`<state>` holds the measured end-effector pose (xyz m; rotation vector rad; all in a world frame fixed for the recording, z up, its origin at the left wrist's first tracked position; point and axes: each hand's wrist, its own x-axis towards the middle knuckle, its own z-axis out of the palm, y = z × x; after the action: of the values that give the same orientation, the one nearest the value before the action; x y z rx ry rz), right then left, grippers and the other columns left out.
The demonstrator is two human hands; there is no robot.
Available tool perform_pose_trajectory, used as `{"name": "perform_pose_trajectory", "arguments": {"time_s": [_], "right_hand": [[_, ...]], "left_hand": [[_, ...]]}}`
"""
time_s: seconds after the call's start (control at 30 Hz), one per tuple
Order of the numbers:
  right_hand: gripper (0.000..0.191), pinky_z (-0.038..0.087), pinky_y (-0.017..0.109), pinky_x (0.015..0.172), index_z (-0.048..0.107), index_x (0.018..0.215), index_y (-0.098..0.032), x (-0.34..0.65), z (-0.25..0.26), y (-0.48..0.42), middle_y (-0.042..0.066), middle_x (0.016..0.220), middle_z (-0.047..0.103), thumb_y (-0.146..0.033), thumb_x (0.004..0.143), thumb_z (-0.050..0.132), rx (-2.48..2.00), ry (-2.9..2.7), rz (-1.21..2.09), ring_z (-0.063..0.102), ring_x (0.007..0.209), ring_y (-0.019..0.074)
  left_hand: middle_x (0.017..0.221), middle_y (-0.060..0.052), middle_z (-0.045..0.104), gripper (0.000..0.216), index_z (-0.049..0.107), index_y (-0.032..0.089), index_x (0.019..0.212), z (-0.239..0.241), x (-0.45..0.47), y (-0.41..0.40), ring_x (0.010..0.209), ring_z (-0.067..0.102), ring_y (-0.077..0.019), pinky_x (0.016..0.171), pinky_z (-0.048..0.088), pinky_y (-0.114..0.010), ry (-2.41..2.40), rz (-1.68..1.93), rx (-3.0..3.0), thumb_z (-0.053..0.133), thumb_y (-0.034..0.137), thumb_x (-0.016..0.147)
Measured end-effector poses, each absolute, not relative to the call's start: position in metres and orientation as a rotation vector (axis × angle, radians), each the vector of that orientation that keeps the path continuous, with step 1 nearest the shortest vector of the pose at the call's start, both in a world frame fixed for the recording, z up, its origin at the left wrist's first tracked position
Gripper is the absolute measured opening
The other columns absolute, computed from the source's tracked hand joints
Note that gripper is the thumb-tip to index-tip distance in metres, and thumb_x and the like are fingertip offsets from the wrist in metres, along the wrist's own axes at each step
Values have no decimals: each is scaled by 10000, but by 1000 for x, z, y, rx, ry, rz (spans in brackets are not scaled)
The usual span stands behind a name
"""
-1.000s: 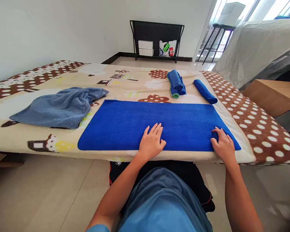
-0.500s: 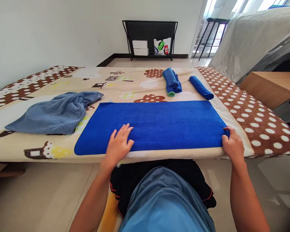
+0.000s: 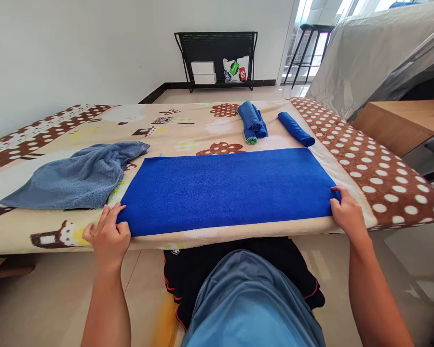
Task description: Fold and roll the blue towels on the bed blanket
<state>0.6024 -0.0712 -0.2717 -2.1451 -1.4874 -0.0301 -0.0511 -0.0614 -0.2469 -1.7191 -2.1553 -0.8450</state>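
A bright blue towel lies flat and folded lengthwise on the patterned blanket near the bed's front edge. My left hand sits at the towel's near left corner, fingers curled against its edge. At the near right corner my right hand pinches the towel. A crumpled grey-blue towel lies to the left of the blue one.
Behind the flat towel lie two rolled blue towels, one with a green edge and one plain. A black rack stands against the far wall. A wooden table stands to the right of the bed.
My left hand slid from the towel's middle to its near left corner. My right hand moved to the right corner and closed on it.
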Motion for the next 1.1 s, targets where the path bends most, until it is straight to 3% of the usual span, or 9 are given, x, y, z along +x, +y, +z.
{"name": "perform_pose_trajectory", "arguments": {"time_s": [0.13,0.3,0.47,0.63,0.87,1.1], "right_hand": [[502,390,547,1115,542,1370,-193,599,-267,-76,153,1521,463,-345,923,370,-2163,-1556,-80,462,1386,345],[527,320,575,1148,522,1407,-122,531,-242,-62,193,1549,416,-340,941,409,-2083,-1781,-226,400,1435,345],[536,252,529,1199,486,1448,-150,424,-213,-8,142,1592,367,-268,927,449,-1656,-2371,66,353,1472,273],[544,263,440,1212,464,1457,-103,370,-207,55,142,1588,375,-202,922,435,-1443,-2544,305,346,1475,225],[568,254,456,1235,484,1477,-189,480,-227,64,71,1585,395,-252,914,449,-1622,-2426,243,332,1490,235],[558,327,440,1201,505,1448,-141,613,-239,43,113,1547,449,-296,929,375,-2032,-2043,114,430,1431,251]], "left_hand": [[1458,-103,577,443,587,288,1314,-236,-34,-66,1458,412,-266,1170,195,-562,-2186,-897,-1532,351,265,940],[1489,-119,544,449,594,214,1306,-203,25,-52,1448,428,-263,1151,316,-494,-2045,-930,-1940,444,256,885],[1613,-108,364,607,449,183,1480,-181,143,-6,1501,332,-233,1179,323,-472,-1716,-349,-2781,453,285,881],[1654,-144,250,681,325,101,1551,-190,209,52,1540,229,-228,1221,250,-474,-1565,-137,-2856,416,238,890],[1678,-3,214,609,326,318,1561,-209,82,75,1550,195,-208,1249,146,-500,-1745,-61,-2761,353,403,959],[1666,-63,252,633,322,227,1572,-220,-80,68,1541,223,-248,1237,181,-538,-2283,-74,-2223,280,411,968]]}}
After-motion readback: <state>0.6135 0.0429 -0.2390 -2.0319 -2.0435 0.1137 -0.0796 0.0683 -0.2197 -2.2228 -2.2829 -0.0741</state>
